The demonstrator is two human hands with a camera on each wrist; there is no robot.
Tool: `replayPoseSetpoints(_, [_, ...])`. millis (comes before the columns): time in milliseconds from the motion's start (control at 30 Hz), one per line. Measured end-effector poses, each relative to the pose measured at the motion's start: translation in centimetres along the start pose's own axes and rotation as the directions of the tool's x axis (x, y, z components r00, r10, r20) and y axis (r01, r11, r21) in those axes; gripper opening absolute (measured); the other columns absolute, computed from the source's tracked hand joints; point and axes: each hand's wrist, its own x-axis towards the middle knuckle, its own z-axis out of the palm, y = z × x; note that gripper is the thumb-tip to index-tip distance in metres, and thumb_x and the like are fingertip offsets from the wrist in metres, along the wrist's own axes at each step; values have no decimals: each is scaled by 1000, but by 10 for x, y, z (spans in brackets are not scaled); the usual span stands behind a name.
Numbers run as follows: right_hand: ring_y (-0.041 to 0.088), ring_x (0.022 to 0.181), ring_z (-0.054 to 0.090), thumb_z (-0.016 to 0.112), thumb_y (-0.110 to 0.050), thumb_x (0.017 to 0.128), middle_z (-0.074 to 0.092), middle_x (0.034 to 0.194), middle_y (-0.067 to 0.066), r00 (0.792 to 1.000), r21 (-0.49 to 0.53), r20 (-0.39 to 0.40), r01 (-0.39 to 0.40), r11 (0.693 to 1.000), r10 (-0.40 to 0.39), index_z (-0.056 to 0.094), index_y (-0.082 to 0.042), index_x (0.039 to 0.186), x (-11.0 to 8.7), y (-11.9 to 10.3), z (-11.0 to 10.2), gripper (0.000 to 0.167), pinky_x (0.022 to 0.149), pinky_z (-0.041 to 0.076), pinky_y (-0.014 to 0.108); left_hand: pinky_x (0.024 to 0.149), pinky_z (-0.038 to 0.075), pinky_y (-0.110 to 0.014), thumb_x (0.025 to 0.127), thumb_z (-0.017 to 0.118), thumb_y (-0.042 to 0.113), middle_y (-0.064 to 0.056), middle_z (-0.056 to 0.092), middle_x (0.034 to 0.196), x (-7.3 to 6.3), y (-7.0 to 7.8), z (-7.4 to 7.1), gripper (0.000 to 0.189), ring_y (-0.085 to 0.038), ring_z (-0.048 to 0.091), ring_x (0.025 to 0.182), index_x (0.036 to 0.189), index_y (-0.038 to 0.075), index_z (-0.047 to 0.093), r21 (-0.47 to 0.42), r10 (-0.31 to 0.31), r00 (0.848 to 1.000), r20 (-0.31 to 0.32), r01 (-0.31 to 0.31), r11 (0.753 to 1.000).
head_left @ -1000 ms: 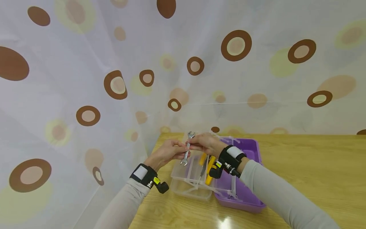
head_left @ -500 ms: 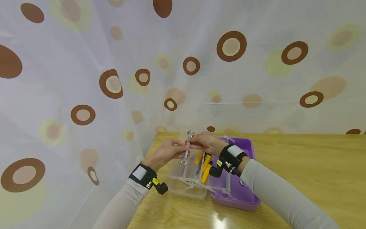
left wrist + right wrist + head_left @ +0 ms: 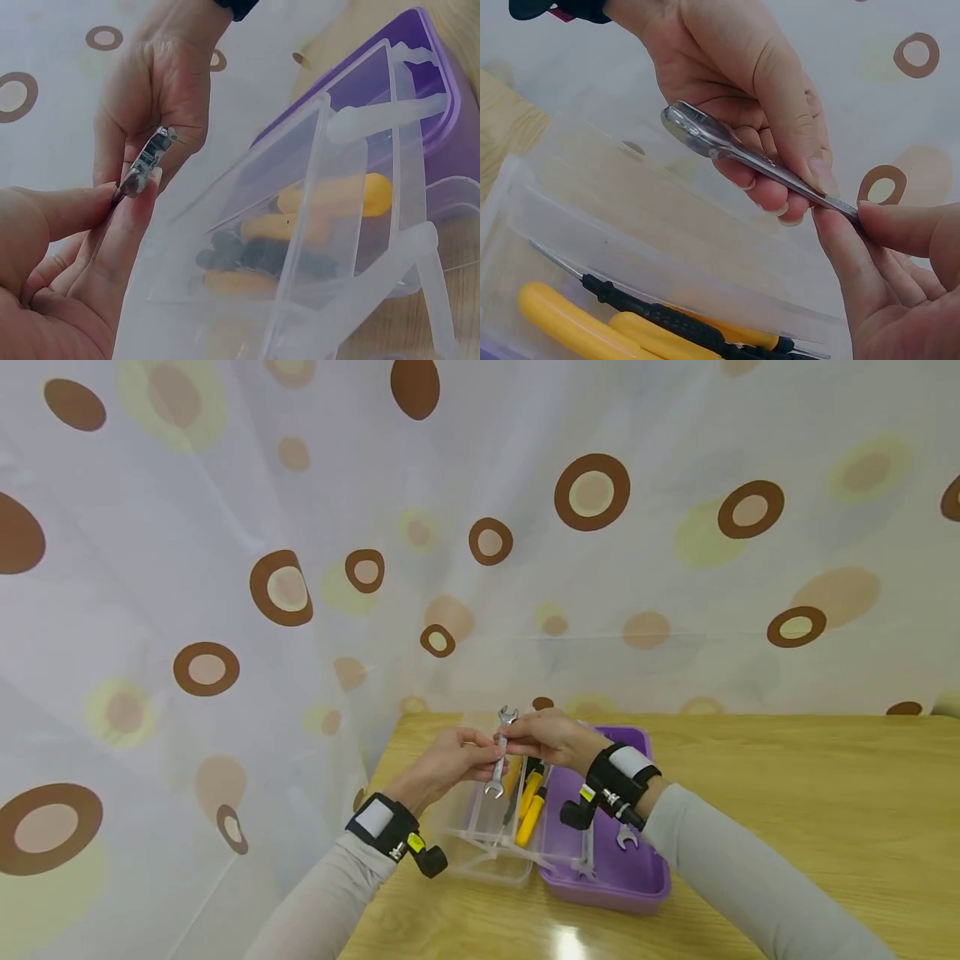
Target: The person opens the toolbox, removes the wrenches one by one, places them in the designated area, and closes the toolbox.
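Note:
A small silver double open-end wrench (image 3: 498, 768) is held up between both hands above the clear tray. My left hand (image 3: 447, 762) pinches its shank between thumb and fingers. My right hand (image 3: 553, 737) pinches it just higher, below the upper jaw end. In the right wrist view the wrench (image 3: 769, 169) slants across, the left thumb lying along it. The left wrist view shows the wrench (image 3: 148, 161) nearly end-on, much of its shank hidden by fingers.
Below the hands a purple toolbox (image 3: 658, 881) stands on the wooden table (image 3: 787, 802), its clear hinged tray (image 3: 491, 872) swung out left. Yellow-handled tools (image 3: 531, 817) and a dark-handled screwdriver (image 3: 660, 313) lie in the tray. Another wrench (image 3: 627, 837) lies in the purple base. A spotted curtain (image 3: 645, 560) hangs behind.
The toolbox and curtain have slid left in the head view. Both hands keep their pinch on the wrench, which has shifted slightly right relative to the box.

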Motion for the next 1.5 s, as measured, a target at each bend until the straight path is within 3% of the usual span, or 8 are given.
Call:
replayPoseSetpoints(300, [12, 73, 76, 56, 2, 106, 77, 83, 6, 999, -5, 34, 41, 999, -41, 73, 9, 105, -13, -1, -16, 18, 72, 61, 19, 72, 62, -23, 103, 67, 10, -9, 78, 91, 3, 5, 18, 19, -11, 74, 75, 108, -8, 70, 15, 31, 999, 25, -31, 999])
replayPoseSetpoints(700, [11, 73, 75, 55, 6, 104, 77, 81, 5, 998, 7, 24, 56, 998, -56, 76, -3, 86, -24, -3, -35, 29, 73, 62, 20, 69, 62, -23, 100, 71, 10, -4, 73, 83, 15, 8, 39, 17, -10, 71, 68, 104, -7, 70, 4, 9, 1000, 9, -9, 1000])
replayPoseSetpoints(1000, [13, 76, 76, 53, 6, 105, 78, 83, 7, 997, -33, 43, 73, 997, -71, 75, 1, 90, -33, -6, -49, 27, 75, 62, 21, 69, 63, -24, 100, 71, 11, -6, 75, 84, 20, 10, 54, 22, -12, 72, 69, 108, -10, 70, -30, 1, 999, 42, 0, 1000])
replayPoseSetpoints(1167, [14, 76, 76, 54, 7, 104, 77, 82, 6, 997, -20, -1, 79, 997, -79, 69, -1, 90, -37, -6, -57, 22, 74, 62, 23, 65, 62, -22, 100, 71, 10, -4, 74, 81, 25, 10, 63, 24, -11, 71, 66, 112, -12, 71, -61, 13, 998, 63, -9, 998])
replayPoseSetpoints(1367, [14, 75, 76, 56, 5, 104, 77, 83, 7, 998, -26, -20, 63, 998, -63, 70, 0, 91, -43, -9, -66, 20, 73, 62, 23, 66, 62, -23, 100, 72, 10, -6, 74, 83, 28, 10, 73, 20, -11, 73, 67, 107, -9, 73, -77, 17, 999, 49, -13, 997])
replayPoseSetpoints(1500, [13, 76, 76, 55, 5, 104, 77, 84, 7, 999, -50, -8, 51, 997, -51, 71, 1, 92, -49, -12, -73, 21, 74, 62, 22, 67, 63, -25, 99, 72, 8, -9, 76, 86, 30, 10, 83, 23, -12, 74, 68, 110, -12, 72, -108, 28, 999, 45, -23, 994])
